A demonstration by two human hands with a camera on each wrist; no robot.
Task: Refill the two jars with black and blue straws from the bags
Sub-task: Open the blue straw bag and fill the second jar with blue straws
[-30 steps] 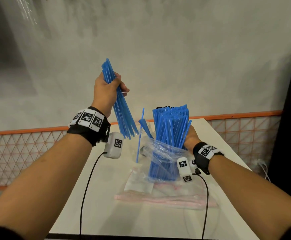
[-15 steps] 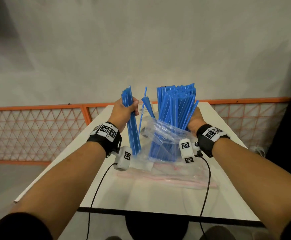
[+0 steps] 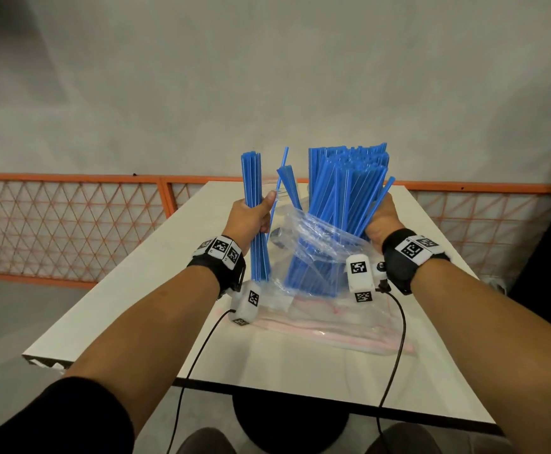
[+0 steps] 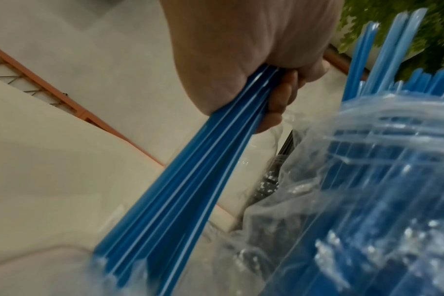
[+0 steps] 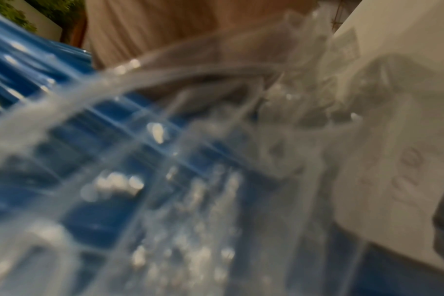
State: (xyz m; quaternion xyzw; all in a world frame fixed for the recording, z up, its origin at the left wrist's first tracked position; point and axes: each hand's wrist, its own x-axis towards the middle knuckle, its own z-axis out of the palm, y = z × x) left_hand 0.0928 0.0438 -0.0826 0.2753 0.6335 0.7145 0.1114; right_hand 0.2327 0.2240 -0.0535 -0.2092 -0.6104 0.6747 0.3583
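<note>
My left hand [image 3: 251,217] grips a small bundle of blue straws [image 3: 256,217] upright, its lower ends near the tabletop; the wrist view shows fingers curled round that bundle [image 4: 190,170]. My right hand [image 3: 382,221] holds a clear plastic bag [image 3: 316,237] full of blue straws [image 3: 343,198], standing upright on the white table [image 3: 136,306]. A few loose blue straws [image 3: 287,185] lean between the two hands. The right wrist view is a blur of bag plastic [image 5: 165,180] and blue straws. A dark shape [image 4: 274,176] shows behind the bag; no jar is clearly visible.
A flat clear bag with a pink zip strip [image 3: 333,326] lies on the table in front of the upright bag. An orange mesh fence [image 3: 71,224] runs behind the table. Wrist camera cables [image 3: 199,355] hang over the near table edge.
My left hand has come down from head height with its bundle, now upright beside the bag with its ends near the table. My right hand has stayed on the bag.
</note>
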